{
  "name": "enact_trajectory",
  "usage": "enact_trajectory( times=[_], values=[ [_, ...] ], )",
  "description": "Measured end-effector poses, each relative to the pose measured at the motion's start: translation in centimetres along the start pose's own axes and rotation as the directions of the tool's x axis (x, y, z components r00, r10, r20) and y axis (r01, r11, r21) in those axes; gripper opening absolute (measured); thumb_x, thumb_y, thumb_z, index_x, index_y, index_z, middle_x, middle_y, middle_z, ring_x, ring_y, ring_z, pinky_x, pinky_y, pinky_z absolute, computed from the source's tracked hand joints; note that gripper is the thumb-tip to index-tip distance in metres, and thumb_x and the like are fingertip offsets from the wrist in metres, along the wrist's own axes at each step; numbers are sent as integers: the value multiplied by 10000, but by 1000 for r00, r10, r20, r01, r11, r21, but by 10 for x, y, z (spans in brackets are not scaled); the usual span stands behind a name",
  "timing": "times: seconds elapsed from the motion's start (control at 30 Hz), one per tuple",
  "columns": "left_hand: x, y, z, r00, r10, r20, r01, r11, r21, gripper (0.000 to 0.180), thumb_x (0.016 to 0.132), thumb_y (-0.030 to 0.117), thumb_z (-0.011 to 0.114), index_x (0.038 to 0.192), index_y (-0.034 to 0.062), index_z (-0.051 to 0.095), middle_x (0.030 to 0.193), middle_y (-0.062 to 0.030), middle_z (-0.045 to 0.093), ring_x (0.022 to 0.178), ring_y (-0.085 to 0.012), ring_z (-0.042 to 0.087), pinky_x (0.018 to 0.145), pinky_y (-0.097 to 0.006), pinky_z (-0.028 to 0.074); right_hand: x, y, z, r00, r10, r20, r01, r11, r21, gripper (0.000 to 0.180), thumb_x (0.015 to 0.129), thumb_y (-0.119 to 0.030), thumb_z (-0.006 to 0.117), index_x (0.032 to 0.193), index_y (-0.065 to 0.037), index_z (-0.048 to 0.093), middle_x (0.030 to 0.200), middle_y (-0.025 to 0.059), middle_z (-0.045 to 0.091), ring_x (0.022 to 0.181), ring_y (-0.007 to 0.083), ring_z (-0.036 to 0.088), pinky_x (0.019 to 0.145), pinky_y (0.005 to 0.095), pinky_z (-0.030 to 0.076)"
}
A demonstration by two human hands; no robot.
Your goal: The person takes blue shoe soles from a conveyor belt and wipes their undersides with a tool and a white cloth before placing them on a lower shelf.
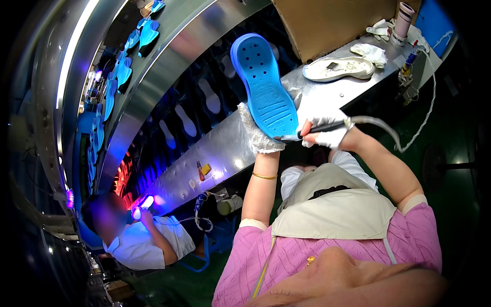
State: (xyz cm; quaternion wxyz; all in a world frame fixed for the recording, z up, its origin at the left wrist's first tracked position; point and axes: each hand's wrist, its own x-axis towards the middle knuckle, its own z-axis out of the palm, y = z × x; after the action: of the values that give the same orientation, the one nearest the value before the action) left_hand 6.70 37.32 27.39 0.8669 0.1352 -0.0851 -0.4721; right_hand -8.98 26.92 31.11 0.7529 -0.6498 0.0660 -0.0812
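My left hand (257, 134), in a white knit glove, grips a blue shoe sole (269, 92) from beneath, near its heel. The sole's inner face is up, with several holes in the toe part and ridges toward the heel. In my right hand (332, 134), partly gloved with bare fingertips, is a black pen-shaped brush (325, 128) with a pale tip. A grey hose (381, 123) runs from its back end. The brush tip is at the heel edge of the sole; whether it touches cannot be made out.
A white shoe (338, 69), white gloves (369, 53) and a pink tumbler (403, 23) stand on the metal bench (327, 97). Beyond it, a conveyor (204, 110) carries soles. A cardboard box (332, 25) stands behind. At left, a co-worker (148, 238) holds a lit shoe part.
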Motion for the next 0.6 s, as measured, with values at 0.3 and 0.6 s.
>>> enact_trajectory(
  times=[0.3,0.6],
  values=[
    [12,12,9,991,-97,96,96,995,22,811,828,613,474,1377,30,348,1318,-246,448,1141,-385,515,1028,-518,360,-5,-6,-2,994,108,27,-108,994,2,86,765,4,668,834,-26,627,819,51,626,755,108,597,719,254,493],
    [22,17,22,962,-272,-20,272,952,138,653,891,557,425,1196,-11,530,1110,-188,612,964,-305,631,858,-424,525,17,-6,-12,923,-378,75,379,857,-348,185,754,30,664,852,-53,531,904,69,591,832,140,582,765,263,476]
  ],
)
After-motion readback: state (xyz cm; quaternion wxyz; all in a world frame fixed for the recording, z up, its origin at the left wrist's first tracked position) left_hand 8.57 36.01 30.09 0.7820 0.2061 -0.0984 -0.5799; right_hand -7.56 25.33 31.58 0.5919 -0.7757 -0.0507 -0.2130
